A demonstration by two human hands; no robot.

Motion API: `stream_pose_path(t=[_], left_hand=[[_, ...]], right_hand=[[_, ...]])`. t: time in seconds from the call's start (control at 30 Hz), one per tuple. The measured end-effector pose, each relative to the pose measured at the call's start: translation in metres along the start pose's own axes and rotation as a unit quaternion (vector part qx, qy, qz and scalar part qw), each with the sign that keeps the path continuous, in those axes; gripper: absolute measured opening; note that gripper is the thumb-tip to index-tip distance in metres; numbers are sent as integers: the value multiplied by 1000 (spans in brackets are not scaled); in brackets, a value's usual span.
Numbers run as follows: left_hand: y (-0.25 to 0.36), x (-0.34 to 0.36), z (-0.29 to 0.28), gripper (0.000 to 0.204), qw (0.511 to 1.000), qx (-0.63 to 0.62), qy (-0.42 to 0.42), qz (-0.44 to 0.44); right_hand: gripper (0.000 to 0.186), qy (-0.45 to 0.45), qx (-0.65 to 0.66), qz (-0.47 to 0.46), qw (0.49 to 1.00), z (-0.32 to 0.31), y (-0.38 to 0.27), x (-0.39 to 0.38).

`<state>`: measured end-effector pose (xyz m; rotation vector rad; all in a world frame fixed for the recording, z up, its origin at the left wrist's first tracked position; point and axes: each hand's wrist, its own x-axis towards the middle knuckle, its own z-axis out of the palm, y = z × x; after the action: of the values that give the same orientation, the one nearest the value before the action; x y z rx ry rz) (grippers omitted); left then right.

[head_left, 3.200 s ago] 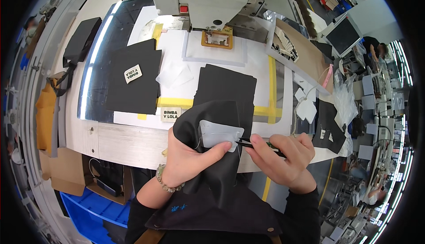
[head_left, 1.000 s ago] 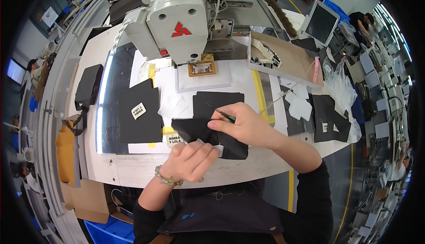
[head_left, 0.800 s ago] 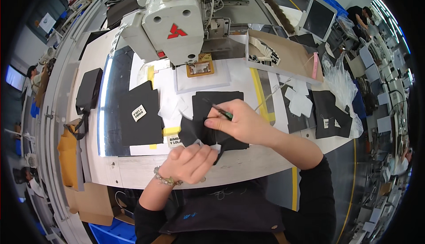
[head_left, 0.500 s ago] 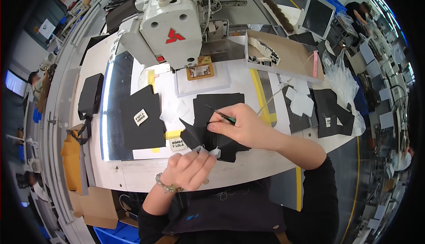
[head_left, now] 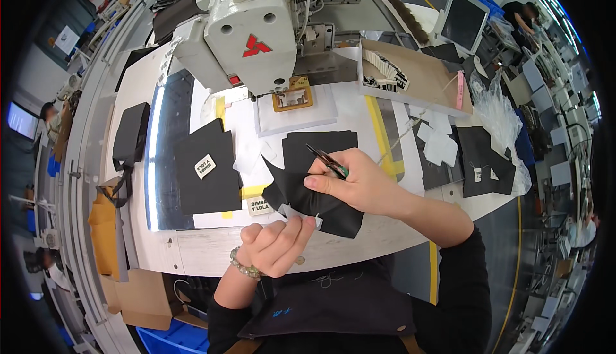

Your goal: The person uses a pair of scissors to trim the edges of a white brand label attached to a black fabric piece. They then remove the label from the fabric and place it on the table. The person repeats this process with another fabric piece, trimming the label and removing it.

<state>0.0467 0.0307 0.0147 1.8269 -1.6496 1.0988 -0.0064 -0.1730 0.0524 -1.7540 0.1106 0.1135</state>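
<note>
A person works with both bare hands at a pale table (head_left: pixel 215 248). The left hand (head_left: pixel 277 245) is near the front edge, with its fingers curled close together. Its thumb and first finger pinch a small white patch (head_left: pixel 290 213), which sticks out past the fingertips. The patch is at the near end of a soft black sheet (head_left: pixel 285 187). The sheet goes up from the left fingertips toward the right hand (head_left: pixel 350 179), and one pointed corner stands up on the left side.

The right fingers are bent and closed around a slim black tool (head_left: pixel 328 163) with a bit of green on it. Its thin tip pokes out beyond the fingers, up and to the left, above a black stack (head_left: pixel 321 139). I cannot tell if it is tweezers or snips. The right thumb tip is over the black sheet, but I cannot tell if it is pinching it.

To the left is a black pile (head_left: pixel 208 190) with a cream label (head_left: pixel 205 166) on top. Another label (head_left: pixel 260 206) lies just beside the left part of the sheet. A big white sewing machine (head_left: pixel 253 39) stands at the back, and a shallow box (head_left: pixel 443 71) sits to its right.
</note>
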Motion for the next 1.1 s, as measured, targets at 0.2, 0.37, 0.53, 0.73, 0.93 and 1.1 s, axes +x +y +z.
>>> stream_pose_path(t=[0.2, 0.37, 0.53, 0.73, 0.93, 1.1], left_hand=[[-6, 2, -3, 29, 992, -113, -1, -50], [-5, 8, -8, 23, 984, -137, 5, -113], [-3, 6, -9, 27, 982, -149, -11, -117], [2, 12, -7, 23, 982, -148, -4, -117], [4, 13, -6, 23, 982, -147, -8, -118], [4, 16, -7, 23, 982, -149, -12, -117]], right_hand=[[36, 88, -276, -90, 953, -8, -8, -11], [32, 286, -498, -296, 763, -14, 5, -30], [19, 249, -588, -459, 617, 2, -8, -68], [27, 236, -624, -450, 594, 3, -6, -66], [27, 243, -613, -442, 608, 4, -3, -64], [26, 255, -602, -443, 613, 5, -1, -63]])
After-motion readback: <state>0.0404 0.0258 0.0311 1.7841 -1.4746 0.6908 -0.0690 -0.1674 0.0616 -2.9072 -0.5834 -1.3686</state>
